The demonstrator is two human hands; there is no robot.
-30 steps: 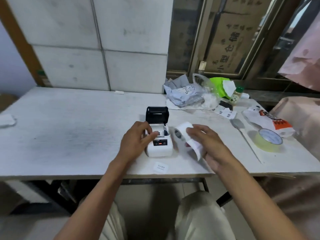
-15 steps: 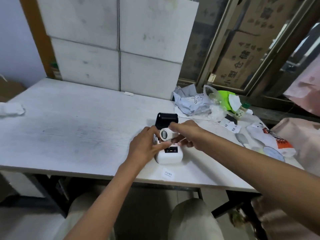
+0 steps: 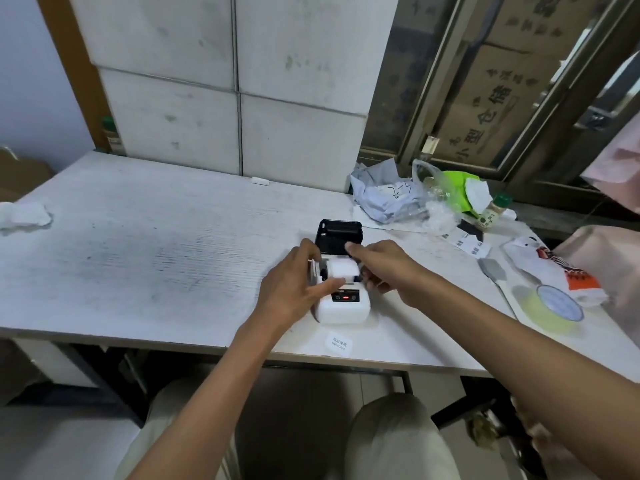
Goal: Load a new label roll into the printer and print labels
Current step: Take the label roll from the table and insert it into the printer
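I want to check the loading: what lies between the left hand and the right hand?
In the head view, the white label roll sits in the open printer, between the left hand and right hand.

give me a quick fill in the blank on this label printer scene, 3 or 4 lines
1. The printer lid is ____.
2. The white label roll sits in the printer's ____.
3. The roll of yellow tape lies to the ____ of the printer.
4. The lit indicator on the printer's front panel is ____.

Missing words: open; paper bay; right; red
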